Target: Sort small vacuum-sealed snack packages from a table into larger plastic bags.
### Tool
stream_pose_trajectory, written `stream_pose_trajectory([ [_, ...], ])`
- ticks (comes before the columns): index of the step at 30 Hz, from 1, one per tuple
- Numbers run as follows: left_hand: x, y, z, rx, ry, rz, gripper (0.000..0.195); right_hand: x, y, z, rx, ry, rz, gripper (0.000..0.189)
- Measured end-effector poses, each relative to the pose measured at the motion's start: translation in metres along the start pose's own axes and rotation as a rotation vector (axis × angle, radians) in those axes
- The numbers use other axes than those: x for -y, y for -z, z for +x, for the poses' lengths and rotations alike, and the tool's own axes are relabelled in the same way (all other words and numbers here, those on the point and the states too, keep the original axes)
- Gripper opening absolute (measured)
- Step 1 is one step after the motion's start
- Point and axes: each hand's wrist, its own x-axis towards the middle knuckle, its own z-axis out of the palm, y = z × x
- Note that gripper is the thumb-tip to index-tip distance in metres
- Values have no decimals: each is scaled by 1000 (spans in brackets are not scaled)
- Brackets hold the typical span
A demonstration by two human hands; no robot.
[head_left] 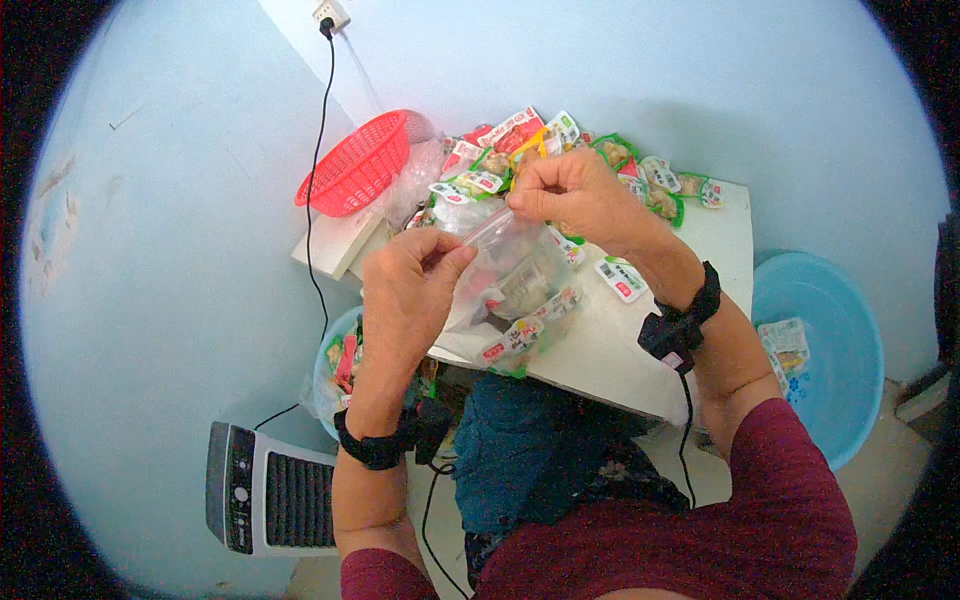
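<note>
Between my hands hangs a clear zip-seal plastic bag [517,259] with several small printed food packets [514,337] in its lower part. My left hand [412,281] pinches one end of the bag's top strip between thumb and fingers. At the strip's other end, my right hand [574,191] pinches it in the same way. The bag hangs over the near edge of a white table [630,360]. Behind my hands lies a heap of sealed snack packets [517,135] with green, red and white wrapping. A single white packet [621,279] lies on the table below my right wrist.
A red plastic basket [356,165] leans at the table's back left, beside crumpled clear plastic [416,176]. A blue basin [832,360] with packets stands at right. Another blue container [337,360] holds packets at left, near an air cooler [274,491]. A black cord [310,225] runs down the wall.
</note>
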Motion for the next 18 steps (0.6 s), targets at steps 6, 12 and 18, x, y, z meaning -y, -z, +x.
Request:
stream_pose_trajectory([
  [6, 6, 0, 2, -78, -186, 26, 13, 14, -11, -2, 22, -167, 111, 18],
  [12, 12, -2, 4, -27, -187, -21, 15, 3, -25, -4, 186, -190, 185, 22],
  [18, 29, 19, -2, 57, -88, 152, 19, 3, -23, -4, 89, -217, 310, 21],
])
